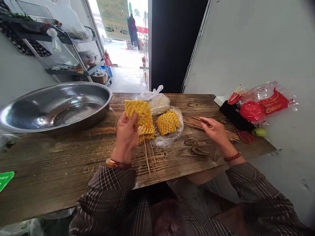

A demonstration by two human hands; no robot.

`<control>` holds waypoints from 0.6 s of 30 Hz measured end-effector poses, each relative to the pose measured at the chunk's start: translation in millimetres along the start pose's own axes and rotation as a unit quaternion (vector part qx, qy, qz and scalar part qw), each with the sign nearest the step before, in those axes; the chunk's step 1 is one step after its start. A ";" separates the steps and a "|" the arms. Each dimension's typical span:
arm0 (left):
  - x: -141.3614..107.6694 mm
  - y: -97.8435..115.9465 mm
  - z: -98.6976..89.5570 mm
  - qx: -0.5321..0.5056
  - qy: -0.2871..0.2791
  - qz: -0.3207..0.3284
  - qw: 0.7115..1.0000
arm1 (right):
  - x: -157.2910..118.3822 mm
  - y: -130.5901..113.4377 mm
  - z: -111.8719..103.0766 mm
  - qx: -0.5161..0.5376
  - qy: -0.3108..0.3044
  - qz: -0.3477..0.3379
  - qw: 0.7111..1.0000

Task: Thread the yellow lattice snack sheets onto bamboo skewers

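Observation:
My left hand (127, 131) is closed on a flat yellow lattice-patterned food piece (139, 113), raised with its broad face toward me. Just beneath it lie more yellow lattice pieces with skewers (147, 155) sticking out toward the table's front edge. An unskewered stack of yellow lattice pieces (167, 123) rests on a clear plastic bag (169, 140) between my hands. My right hand (214, 130) is over a pile of thin wooden skewers (193, 122) at the right. Its thumb and forefinger are stretched out and slightly apart, with no skewer visibly held.
A large steel basin (98, 119) stands on the wooden table (81, 164) at the left. Behind the yellow pieces sits a knotted plastic bag (158, 101). To the right are a black box (233, 114) with red packets, red-handled scissors (246, 137) and a green fruit (259, 132).

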State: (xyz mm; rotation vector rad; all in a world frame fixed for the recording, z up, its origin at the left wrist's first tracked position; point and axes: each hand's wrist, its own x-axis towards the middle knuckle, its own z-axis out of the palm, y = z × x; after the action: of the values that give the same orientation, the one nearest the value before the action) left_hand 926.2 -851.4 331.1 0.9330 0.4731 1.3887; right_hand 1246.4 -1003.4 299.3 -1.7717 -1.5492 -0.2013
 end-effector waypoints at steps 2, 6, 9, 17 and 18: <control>0.2 6.8 1.6 -0.006 -0.001 -0.004 1.000 | -7.5 7.3 -3.0 -0.012 0.004 0.014 1.000; 1.9 20.3 13.1 -0.002 -0.011 -0.040 0.999 | -11.2 16.2 1.7 -0.040 -0.003 0.015 0.999; 1.2 26.3 29.7 0.002 -0.044 -0.042 0.998 | -5.4 18.5 17.6 -0.088 -0.020 0.018 0.996; -11.7 -9.7 46.8 0.012 -0.076 -0.152 0.985 | 6.4 23.5 59.2 -0.270 -0.141 -0.036 0.952; -13.8 -17.3 45.7 0.012 -0.081 -0.178 0.981 | 6.4 27.0 61.1 -0.273 -0.143 -0.038 0.951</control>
State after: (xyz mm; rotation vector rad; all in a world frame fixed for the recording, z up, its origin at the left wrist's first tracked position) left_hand 969.6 -875.9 340.7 0.9222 0.5058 0.9773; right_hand 1250.8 -959.6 248.6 -2.2454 -1.8985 -0.4644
